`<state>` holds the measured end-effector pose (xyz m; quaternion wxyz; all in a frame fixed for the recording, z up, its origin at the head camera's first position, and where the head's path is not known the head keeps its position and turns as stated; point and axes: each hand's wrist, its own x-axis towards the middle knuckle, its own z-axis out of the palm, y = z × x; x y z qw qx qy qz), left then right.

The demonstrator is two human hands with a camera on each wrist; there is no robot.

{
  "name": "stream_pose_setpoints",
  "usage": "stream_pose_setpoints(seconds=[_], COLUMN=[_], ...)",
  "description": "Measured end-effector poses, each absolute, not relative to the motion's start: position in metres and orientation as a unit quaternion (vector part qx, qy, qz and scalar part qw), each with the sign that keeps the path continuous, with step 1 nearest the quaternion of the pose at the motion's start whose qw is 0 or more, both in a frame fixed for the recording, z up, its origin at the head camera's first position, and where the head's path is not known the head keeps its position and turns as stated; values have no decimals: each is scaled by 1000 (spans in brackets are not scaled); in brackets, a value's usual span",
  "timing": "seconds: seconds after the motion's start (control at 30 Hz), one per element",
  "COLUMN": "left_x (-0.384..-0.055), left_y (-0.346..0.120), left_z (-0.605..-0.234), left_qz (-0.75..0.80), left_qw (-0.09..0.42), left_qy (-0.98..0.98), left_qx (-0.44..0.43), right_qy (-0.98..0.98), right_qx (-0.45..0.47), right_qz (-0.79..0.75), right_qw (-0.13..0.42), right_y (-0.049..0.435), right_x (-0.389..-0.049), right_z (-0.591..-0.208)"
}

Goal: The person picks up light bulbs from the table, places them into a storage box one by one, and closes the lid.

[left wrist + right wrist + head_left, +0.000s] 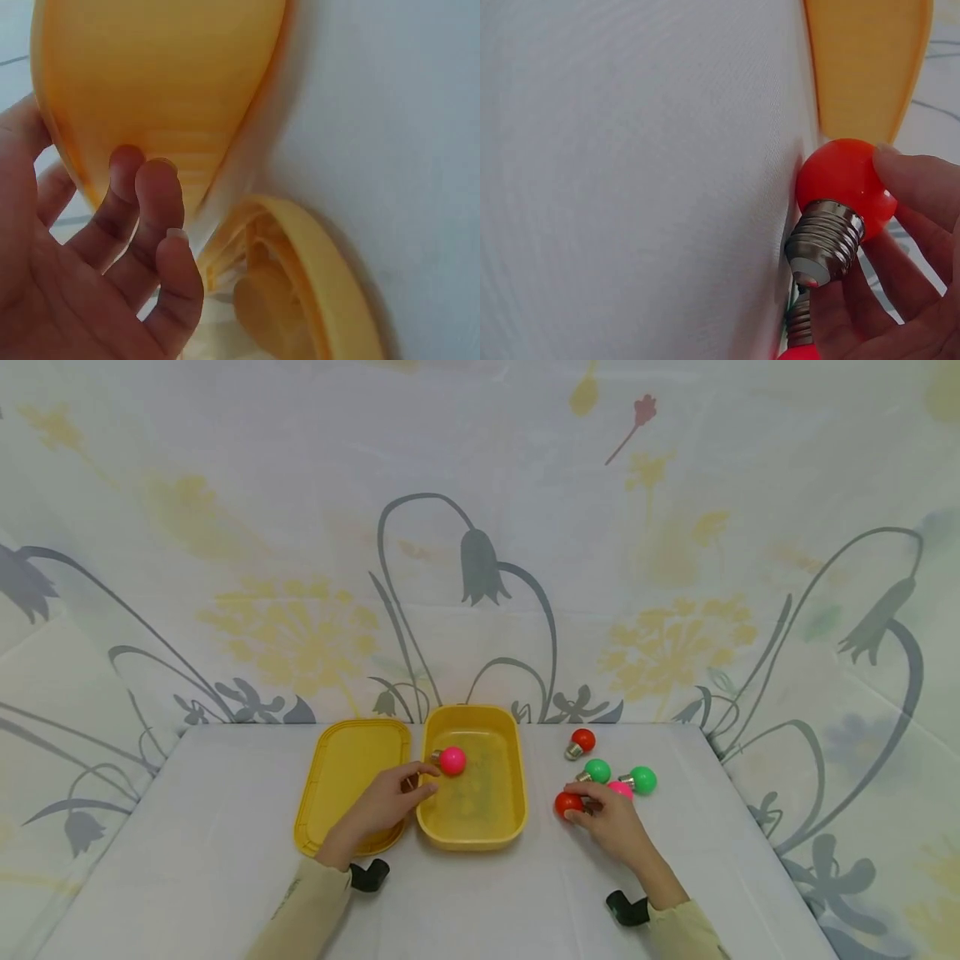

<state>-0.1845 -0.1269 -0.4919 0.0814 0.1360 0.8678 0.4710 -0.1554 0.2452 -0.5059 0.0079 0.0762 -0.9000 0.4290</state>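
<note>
Beside the yellow plastic box (480, 835), my left hand (390, 793) has its fingers loosely bent and holds nothing. Its thumb and index finger reach over the left rim; the other fingers (159, 199) hang outside the wall. Inside, a pink light bulb (453, 761) lies near those fingertips, metal base pointing left. My right hand (611, 822) pinches a red light bulb (844, 180) by its round globe, low at the table surface. The bulb's silver screw base (825, 244) is in plain sight in the right wrist view. Partly behind this hand lies another pink bulb (621, 788).
A yellow lid (356, 760) lies left of the box, partly under my left forearm. Beyond my right hand are two green bulbs, one nearer (597, 770) and one farther right (643, 780), plus another red bulb (583, 740). Floral cloth (480, 635) rises behind the white table (510, 902).
</note>
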Motion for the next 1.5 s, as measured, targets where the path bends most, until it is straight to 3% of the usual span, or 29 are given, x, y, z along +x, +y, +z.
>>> stream_pose_setpoints(seconds=[0.33, 0.67, 1.5], left_x=[-181, -179, -174], left_y=[-123, -116, -105], left_z=[-495, -495, -498], left_qz=[498, 439, 444], left_qw=[104, 98, 70], left_qy=[853, 885, 891], left_qx=[115, 123, 70], right_qy=[-898, -901, -894], right_qx=[87, 65, 93], right_qz=[431, 428, 437], right_qw=[5, -32, -22], right_y=[247, 249, 258], right_x=[-157, -156, -157], right_z=[-509, -506, -505])
